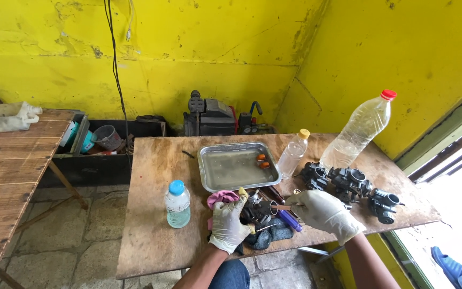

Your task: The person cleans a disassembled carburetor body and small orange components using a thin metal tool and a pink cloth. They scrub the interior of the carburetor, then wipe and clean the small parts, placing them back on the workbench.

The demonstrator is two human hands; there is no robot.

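Note:
My left hand (228, 220), in a pale glove, grips a small dark metal carburetor part (256, 206) above the front of the wooden table (156, 214). My right hand (324, 211), also gloved, holds a thin tool (280, 207) whose tip points into that part. A pink rag (221, 197) lies just behind my left hand. A blue-handled screwdriver (290, 220) and a dark cloth (268, 235) lie under my hands.
A metal tray (237, 166) with liquid and two orange pieces sits mid-table. Several black carburetors (348, 184) lie at right. Three plastic bottles stand around: blue-capped (178, 204), yellow-capped (293, 153), large red-capped (358, 129). A slatted bench (6, 176) stands left.

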